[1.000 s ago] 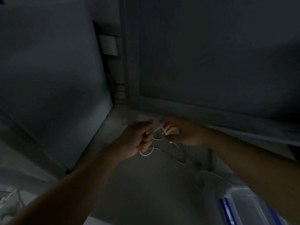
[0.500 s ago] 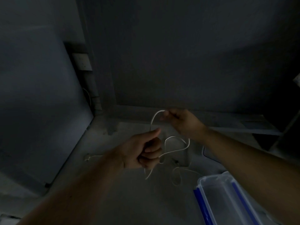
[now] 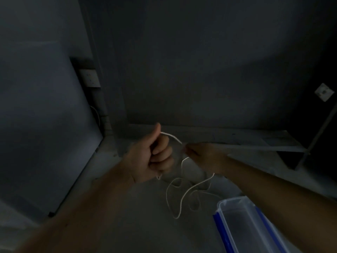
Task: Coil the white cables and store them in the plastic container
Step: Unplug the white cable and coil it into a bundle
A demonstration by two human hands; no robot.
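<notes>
Left hand [image 3: 155,157]: clenched in a fist around the white cable [image 3: 179,196], thumb raised, forearm reaching in from the near left. Right hand [image 3: 204,157]: pinching the same cable at the fingertips, just right of the left hand, forearm entering from the near right.

White cable: thin, round, smooth cord. A short arc spans between the two hands; the remainder hangs in loose, irregular loops below them, over the floor [image 3: 127,216].

Plastic container [image 3: 242,227]: clear, rectangular, rounded corners, blue trim along the rim, open, at the near right, near the hanging loops; whether they touch cannot be told.

Floor: pale grey, matt, concrete-like. Room dim; dark flat walls [image 3: 200,70] at the far side, a paler panel [image 3: 36,125] at the left, a pale square socket plate [image 3: 90,78] at the far left.
</notes>
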